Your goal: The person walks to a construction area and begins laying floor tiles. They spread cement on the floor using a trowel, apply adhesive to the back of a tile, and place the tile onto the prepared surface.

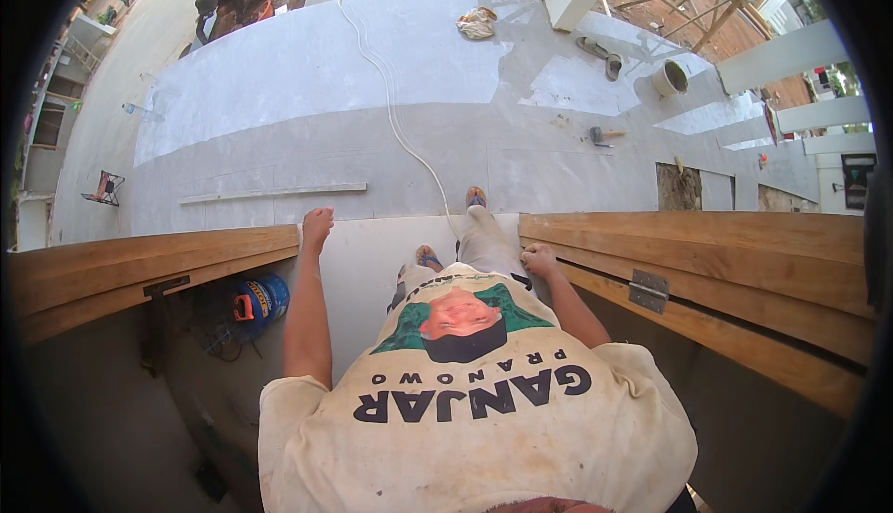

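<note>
My left hand is at the inner end of the left wooden door jamb, its fingers curled. Whether it holds something there I cannot make out. My right hand is closed against the edge of the right wooden door jamb. A metal hinge sits on that right jamb, and a dark metal plate is set into the left one. Between the jambs, my sandalled feet stand on and just beyond a pale threshold.
A blue can stands behind the left jamb. Outside lie a long straight bar, a white cable, a hammer-like tool, a bucket, shoes and a crumpled cloth. Another person crouches at the far left.
</note>
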The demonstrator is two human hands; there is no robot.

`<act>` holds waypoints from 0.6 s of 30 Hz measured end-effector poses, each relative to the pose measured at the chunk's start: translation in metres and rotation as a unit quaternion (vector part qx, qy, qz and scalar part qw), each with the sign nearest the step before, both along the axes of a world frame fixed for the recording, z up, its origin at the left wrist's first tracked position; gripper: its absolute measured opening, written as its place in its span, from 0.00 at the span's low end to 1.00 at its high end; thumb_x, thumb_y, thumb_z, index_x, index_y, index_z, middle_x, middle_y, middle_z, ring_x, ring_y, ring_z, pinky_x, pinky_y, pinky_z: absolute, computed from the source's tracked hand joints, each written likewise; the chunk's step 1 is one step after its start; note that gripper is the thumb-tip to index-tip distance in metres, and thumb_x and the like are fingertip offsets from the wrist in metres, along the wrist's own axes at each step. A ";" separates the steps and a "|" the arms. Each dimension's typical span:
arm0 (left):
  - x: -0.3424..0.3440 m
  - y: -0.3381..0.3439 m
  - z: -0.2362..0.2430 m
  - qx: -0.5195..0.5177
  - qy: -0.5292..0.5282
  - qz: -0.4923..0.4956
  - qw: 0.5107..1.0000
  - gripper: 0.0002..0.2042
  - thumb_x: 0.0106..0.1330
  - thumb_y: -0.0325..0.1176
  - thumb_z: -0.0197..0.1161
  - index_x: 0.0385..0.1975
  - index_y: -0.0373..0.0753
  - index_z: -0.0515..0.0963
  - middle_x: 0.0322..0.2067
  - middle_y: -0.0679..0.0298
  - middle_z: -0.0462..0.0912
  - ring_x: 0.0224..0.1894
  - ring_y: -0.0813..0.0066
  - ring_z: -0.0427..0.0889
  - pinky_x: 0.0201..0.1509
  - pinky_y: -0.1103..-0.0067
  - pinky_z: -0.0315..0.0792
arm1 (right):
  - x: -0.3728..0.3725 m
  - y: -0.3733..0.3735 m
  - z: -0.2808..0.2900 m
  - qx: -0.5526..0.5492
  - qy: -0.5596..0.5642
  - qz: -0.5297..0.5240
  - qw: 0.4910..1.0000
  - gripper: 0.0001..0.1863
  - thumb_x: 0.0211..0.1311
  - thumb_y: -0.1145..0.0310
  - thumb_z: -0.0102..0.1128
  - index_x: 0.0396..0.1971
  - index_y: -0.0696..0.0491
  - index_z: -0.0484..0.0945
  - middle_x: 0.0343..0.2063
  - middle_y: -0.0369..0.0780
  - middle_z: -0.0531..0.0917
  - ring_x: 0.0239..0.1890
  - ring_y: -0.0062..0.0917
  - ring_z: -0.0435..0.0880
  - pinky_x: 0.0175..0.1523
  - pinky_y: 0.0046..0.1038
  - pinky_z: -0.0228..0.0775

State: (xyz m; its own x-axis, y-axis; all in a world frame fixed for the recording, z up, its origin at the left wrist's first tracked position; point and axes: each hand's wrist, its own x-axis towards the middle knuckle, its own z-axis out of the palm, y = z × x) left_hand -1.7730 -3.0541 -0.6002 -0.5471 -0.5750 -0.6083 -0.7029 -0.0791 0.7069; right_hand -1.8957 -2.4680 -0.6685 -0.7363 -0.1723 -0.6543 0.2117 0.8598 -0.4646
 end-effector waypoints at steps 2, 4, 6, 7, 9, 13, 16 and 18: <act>-0.056 0.006 0.000 0.017 0.015 -0.032 0.999 0.14 0.66 0.44 0.60 0.38 0.38 0.81 0.29 0.70 0.78 0.30 0.82 0.76 0.30 0.82 0.68 | -0.016 0.003 -0.016 0.012 0.036 0.021 0.999 0.15 0.54 0.66 0.54 0.37 0.56 0.85 0.20 0.40 0.85 0.20 0.25 0.85 0.32 0.28 0.78; -0.095 0.026 0.009 0.065 0.007 -0.053 0.996 0.15 0.66 0.44 0.60 0.41 0.38 0.80 0.32 0.68 0.79 0.32 0.80 0.77 0.33 0.81 0.70 | -0.026 -0.014 -0.008 0.048 0.039 0.038 0.997 0.15 0.53 0.65 0.53 0.36 0.54 0.86 0.19 0.40 0.85 0.21 0.25 0.85 0.35 0.30 0.79; -0.127 0.040 0.013 0.099 -0.012 -0.082 0.992 0.16 0.67 0.45 0.60 0.43 0.39 0.79 0.34 0.67 0.81 0.34 0.79 0.79 0.36 0.80 0.72 | -0.041 -0.031 0.001 0.060 0.026 0.055 0.996 0.16 0.53 0.63 0.52 0.35 0.51 0.86 0.18 0.39 0.85 0.22 0.25 0.85 0.40 0.31 0.79; -0.148 0.054 -0.006 0.121 -0.009 -0.097 0.988 0.16 0.67 0.45 0.60 0.44 0.39 0.79 0.35 0.67 0.81 0.35 0.78 0.80 0.37 0.79 0.73 | -0.057 -0.025 -0.012 0.078 0.042 0.043 0.995 0.15 0.52 0.62 0.52 0.33 0.50 0.86 0.18 0.39 0.85 0.23 0.26 0.86 0.42 0.32 0.79; -0.186 0.069 -0.011 0.144 -0.031 -0.151 0.978 0.17 0.65 0.44 0.61 0.46 0.39 0.77 0.39 0.63 0.82 0.37 0.74 0.80 0.40 0.75 0.74 | -0.068 -0.012 -0.035 0.088 0.043 0.023 0.995 0.15 0.52 0.62 0.51 0.30 0.50 0.86 0.18 0.39 0.85 0.25 0.27 0.86 0.44 0.33 0.78; -0.254 0.065 -0.035 0.100 -0.070 -0.196 0.973 0.15 0.65 0.42 0.61 0.42 0.36 0.80 0.31 0.66 0.80 0.29 0.78 0.79 0.29 0.81 0.72 | -0.138 -0.028 -0.061 0.083 0.053 0.052 0.994 0.14 0.52 0.64 0.49 0.22 0.50 0.86 0.17 0.42 0.84 0.26 0.31 0.86 0.43 0.35 0.78; -0.300 0.053 -0.087 0.086 -0.115 -0.230 0.963 0.12 0.64 0.39 0.62 0.38 0.36 0.80 0.26 0.67 0.78 0.23 0.79 0.76 0.21 0.81 0.68 | -0.217 -0.015 -0.084 0.160 0.020 0.121 0.979 0.15 0.55 0.64 0.48 0.27 0.54 0.85 0.28 0.47 0.84 0.35 0.38 0.84 0.48 0.38 0.76; -0.312 0.021 -0.094 0.066 -0.182 -0.227 0.955 0.11 0.64 0.38 0.62 0.36 0.36 0.80 0.25 0.67 0.78 0.20 0.79 0.74 0.19 0.80 0.66 | -0.287 -0.047 -0.041 0.147 -0.007 0.319 0.936 0.19 0.58 0.65 0.46 0.40 0.59 0.84 0.46 0.55 0.82 0.51 0.47 0.81 0.58 0.41 0.71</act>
State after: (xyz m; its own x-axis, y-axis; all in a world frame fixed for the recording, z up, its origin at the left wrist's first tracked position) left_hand -2.0846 -3.0329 -0.6943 -0.4605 -0.2337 -0.8564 -0.8830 0.2195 0.4149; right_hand -2.1830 -2.5146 -0.7099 -0.5363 -0.3851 -0.7510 -0.3851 0.9035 -0.1883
